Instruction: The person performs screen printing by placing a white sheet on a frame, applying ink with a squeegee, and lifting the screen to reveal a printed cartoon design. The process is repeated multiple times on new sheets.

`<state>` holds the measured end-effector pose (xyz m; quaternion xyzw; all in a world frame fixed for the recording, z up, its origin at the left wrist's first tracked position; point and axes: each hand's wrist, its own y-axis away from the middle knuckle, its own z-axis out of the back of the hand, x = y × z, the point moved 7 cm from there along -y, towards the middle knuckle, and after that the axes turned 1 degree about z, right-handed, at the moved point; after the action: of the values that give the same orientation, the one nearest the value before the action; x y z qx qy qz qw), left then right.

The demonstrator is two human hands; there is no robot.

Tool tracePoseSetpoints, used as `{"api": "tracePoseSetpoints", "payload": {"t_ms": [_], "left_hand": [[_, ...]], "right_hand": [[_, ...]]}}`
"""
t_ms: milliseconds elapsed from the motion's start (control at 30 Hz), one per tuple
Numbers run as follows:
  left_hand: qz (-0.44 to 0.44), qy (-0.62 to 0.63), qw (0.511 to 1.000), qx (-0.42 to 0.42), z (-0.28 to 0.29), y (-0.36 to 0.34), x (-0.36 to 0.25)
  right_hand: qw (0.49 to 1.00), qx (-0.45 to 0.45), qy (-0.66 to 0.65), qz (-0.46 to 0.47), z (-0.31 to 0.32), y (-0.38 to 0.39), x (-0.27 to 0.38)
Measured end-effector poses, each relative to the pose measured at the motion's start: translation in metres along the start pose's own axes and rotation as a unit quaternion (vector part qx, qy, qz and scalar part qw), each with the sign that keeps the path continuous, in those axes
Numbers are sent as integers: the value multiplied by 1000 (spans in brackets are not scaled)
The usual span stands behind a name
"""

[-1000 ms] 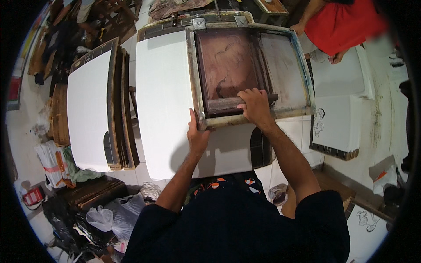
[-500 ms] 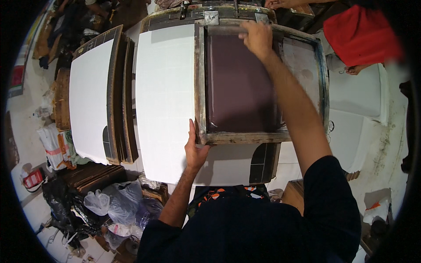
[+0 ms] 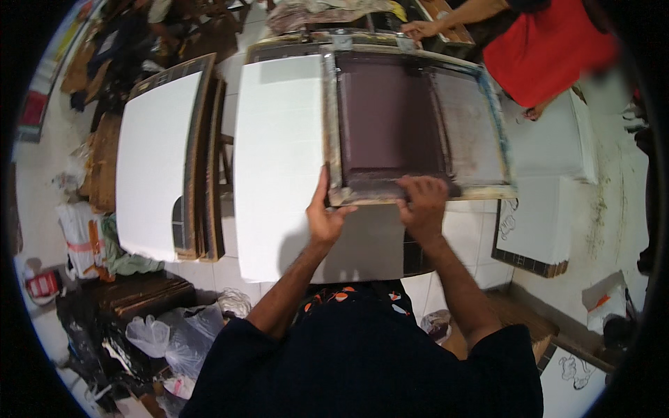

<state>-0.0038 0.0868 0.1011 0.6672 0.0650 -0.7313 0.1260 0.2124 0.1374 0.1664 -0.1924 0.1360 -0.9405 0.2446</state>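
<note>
Your right hand (image 3: 423, 205) curls its fingers over a squeegee (image 3: 376, 188) at the near end of a wooden screen frame (image 3: 330, 118), whose walls contain a dark purple-brown layer (image 3: 387, 118), while your left hand (image 3: 326, 219) grips the near left corner, thumb and fingers pinching it from front and side. The frame sits over the right part of a white sheet (image 3: 279, 153); at lower left, a clear plastic bag (image 3: 185, 341), its contents indistinct, slumps beside a black bag (image 3: 80, 317).
</note>
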Motion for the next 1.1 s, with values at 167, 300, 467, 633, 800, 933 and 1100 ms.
{"api": "tracePoseSetpoints", "payload": {"t_ms": [167, 300, 467, 633, 800, 933, 1100], "left_hand": [[-89, 85, 992, -25, 12, -22, -134], [-136, -2, 990, -45, 49, -67, -184], [-148, -240, 947, -151, 212, -84, -75], [185, -536, 790, -232, 426, 36, 107], [250, -598, 744, -162, 492, 99, 173], [224, -651, 715, -122, 497, 98, 154], [175, -590, 788, 24, 471, 64, 132]], "right_hand": [[965, -205, 101, 128, 100, -82, 14], [968, -193, 136, 82, 175, -181, 2], [976, -143, 155, -59, 229, -276, -25], [971, -141, 184, -65, 255, -346, -48], [984, -118, 122, -45, 258, -386, -50], [987, -101, 113, -45, 263, -394, -46], [996, -48, 62, -45, 261, -398, -48]]}}
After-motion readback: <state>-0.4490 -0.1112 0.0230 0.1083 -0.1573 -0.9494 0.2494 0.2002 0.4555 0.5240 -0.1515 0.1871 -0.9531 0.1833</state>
